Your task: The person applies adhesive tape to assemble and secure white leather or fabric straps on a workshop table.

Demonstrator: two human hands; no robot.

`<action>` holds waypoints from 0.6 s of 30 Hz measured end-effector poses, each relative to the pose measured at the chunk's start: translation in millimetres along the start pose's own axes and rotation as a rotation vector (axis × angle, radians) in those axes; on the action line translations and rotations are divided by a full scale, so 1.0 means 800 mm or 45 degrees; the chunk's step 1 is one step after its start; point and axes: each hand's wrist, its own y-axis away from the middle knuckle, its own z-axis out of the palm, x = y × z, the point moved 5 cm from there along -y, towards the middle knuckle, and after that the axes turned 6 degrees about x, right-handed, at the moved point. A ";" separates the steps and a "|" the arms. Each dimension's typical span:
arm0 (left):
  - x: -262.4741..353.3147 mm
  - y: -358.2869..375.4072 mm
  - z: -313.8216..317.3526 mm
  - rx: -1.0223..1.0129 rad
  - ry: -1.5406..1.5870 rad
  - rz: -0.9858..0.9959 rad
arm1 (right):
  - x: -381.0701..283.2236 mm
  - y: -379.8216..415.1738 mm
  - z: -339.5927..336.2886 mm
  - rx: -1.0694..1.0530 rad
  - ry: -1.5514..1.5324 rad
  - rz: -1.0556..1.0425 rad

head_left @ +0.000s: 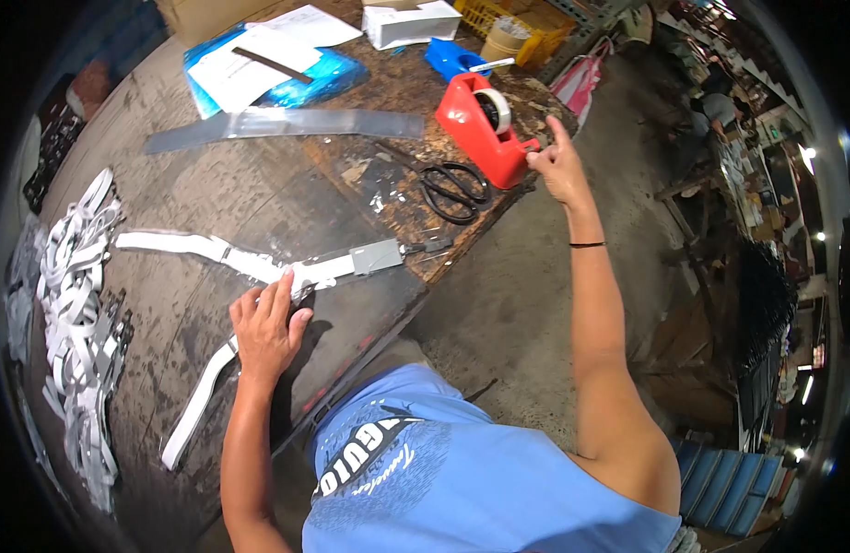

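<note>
My left hand (266,330) lies on the table with its fingers stretched, fingertips pressing a white strap (329,270) in clear plastic. The strap carries a grey rectangular piece (377,257) at its right end. My right hand (561,170) is at the cutter end of a red tape dispenser (481,132), index finger extended and the other fingers curled in. Whatever those fingers pinch is too small to make out. A tape roll (495,111) sits in the dispenser. Black-handled scissors (453,192) lie beside it. Another white strap (200,402) lies below my left hand.
A long pile of white straps (75,304) covers the table's left side. Behind are a clear plastic strip (287,123), papers (259,69) on blue plastic packs, a white box (411,25), a blue holder (450,58) with a marker and a yellow crate (542,35). The table edge runs near my body.
</note>
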 end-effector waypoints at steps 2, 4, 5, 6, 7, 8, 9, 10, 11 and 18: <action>0.000 0.000 -0.002 0.030 0.001 0.010 | -0.033 0.007 -0.006 0.073 0.860 -0.140; -0.001 0.000 -0.001 0.046 0.003 -0.005 | -0.025 0.021 -0.009 0.036 0.948 -0.017; -0.003 0.001 0.000 0.051 0.017 -0.022 | -0.020 0.032 -0.010 0.032 0.769 -0.063; -0.005 0.004 0.002 0.047 0.026 -0.045 | -0.018 0.044 -0.002 0.014 0.586 -0.101; -0.005 0.003 0.000 0.103 0.040 -0.034 | -0.033 0.063 0.017 -0.027 0.573 -0.099; -0.005 0.002 -0.002 0.126 0.077 -0.049 | -0.053 0.084 0.040 -0.129 0.157 -0.068; -0.006 0.002 -0.002 0.129 0.111 -0.074 | -0.076 0.104 0.063 -0.220 -0.259 -0.028; -0.006 0.003 -0.003 0.138 0.142 -0.100 | -0.090 0.121 0.082 -0.255 -0.279 -0.016; -0.002 0.002 -0.008 0.204 0.137 -0.114 | -0.105 0.138 0.107 -0.402 -0.353 -0.035; 0.053 -0.009 -0.038 0.174 1.006 -0.452 | -0.180 0.226 0.227 -1.049 -0.297 -0.190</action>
